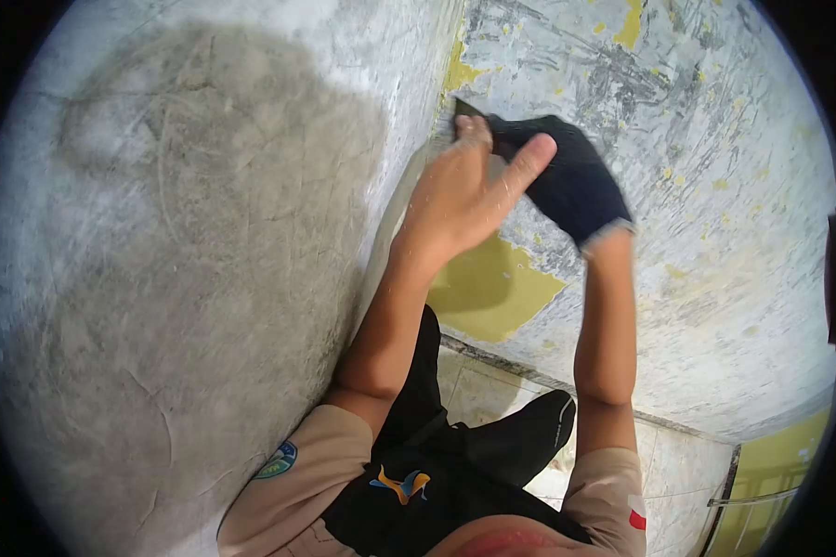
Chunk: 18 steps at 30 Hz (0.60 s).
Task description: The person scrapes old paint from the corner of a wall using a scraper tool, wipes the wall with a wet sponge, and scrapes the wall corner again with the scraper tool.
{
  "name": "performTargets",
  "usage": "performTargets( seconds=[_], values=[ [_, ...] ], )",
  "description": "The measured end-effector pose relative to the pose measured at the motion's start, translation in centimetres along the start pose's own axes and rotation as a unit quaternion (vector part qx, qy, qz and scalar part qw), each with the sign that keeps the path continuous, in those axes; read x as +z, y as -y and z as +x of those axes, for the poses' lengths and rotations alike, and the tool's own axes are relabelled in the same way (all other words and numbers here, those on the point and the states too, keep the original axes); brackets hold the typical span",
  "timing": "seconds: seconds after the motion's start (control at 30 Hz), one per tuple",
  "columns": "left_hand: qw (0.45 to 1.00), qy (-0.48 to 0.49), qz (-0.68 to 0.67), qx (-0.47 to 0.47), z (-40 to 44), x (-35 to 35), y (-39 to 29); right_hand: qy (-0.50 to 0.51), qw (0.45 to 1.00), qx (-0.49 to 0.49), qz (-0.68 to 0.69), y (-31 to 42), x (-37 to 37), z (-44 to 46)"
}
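A dark, flat scraper-like blade (467, 109) touches the wall near the corner line. My left hand (455, 200) is bare and dusty; its fingers bend against the blade, and its thumb reaches over toward the glove. My right hand (571, 176) wears a dark glove and is closed round the rear of the tool, whose handle is hidden. Both hands are close together over the patchy wall (697, 213), where white, grey and yellow layers show. Below them lies a larger yellow patch (497, 288).
On the left, a grey wall (204, 213) with a damp-looking darker area and fine cracks meets the patchy wall at a corner. Pale floor tiles (683, 464) show beneath, beside my black-clad legs (515, 436). A yellow-green surface (780, 464) stands at the lower right.
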State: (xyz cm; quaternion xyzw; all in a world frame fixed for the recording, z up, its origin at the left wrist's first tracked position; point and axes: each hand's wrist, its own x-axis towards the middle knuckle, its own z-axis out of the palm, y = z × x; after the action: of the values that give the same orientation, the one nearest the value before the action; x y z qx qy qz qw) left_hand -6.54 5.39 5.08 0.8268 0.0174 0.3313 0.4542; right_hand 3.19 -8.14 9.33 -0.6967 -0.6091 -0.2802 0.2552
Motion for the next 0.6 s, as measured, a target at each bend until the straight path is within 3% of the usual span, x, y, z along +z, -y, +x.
performTargets(
  seconds=[0.03, 0.13, 0.2, 0.23, 0.3, 0.37, 0.4, 0.43, 0.5, 0.6],
  values=[
    [1.0, 0.005, 0.0, -0.001, -0.1, -0.1, 0.3, 0.052, 0.995, 0.038, -0.08, -0.4, 0.8, 0.1],
    [0.999, 0.011, -0.042, 0.009, 0.0, -0.6, 0.5, 0.061, 0.997, 0.034, -0.045, 0.0, -0.3, 0.2],
    [0.999, 0.022, -0.019, -0.019, 0.5, -1.0, 0.2, -0.014, 0.999, 0.014, 0.032, 0.1, 0.6, -0.3],
    [0.998, 0.042, 0.003, -0.048, 0.6, -1.0, 0.2, 0.042, 0.992, 0.058, -0.1, -0.1, 1.3, -0.7],
    [0.998, 0.038, -0.006, -0.041, 0.7, -0.6, 0.9, 0.04, 0.998, 0.017, -0.044, -0.3, -0.2, -0.6],
    [0.999, 0.003, -0.035, 0.033, -0.2, 0.3, 0.5, 0.117, 0.977, 0.179, -0.003, 2.7, -3.2, 0.9],
    [0.999, -0.023, 0.002, 0.045, -0.2, 0.8, 0.2, 0.03, 0.999, 0.044, -0.002, -0.3, -1.0, -0.5],
    [0.999, -0.019, 0.001, 0.042, -0.1, 0.4, 0.2, -0.006, 0.999, 0.04, 0.016, 0.3, 0.2, -0.7],
    [0.998, 0.01, -0.05, -0.022, 0.5, -0.7, 0.3, 0.023, 0.994, 0.01, -0.102, -0.2, 0.2, -1.1],
    [0.997, -0.007, -0.062, 0.035, 0.2, 0.2, 0.2, 0.063, 0.988, 0.137, -0.02, 2.2, -3.0, 0.5]
  ],
)
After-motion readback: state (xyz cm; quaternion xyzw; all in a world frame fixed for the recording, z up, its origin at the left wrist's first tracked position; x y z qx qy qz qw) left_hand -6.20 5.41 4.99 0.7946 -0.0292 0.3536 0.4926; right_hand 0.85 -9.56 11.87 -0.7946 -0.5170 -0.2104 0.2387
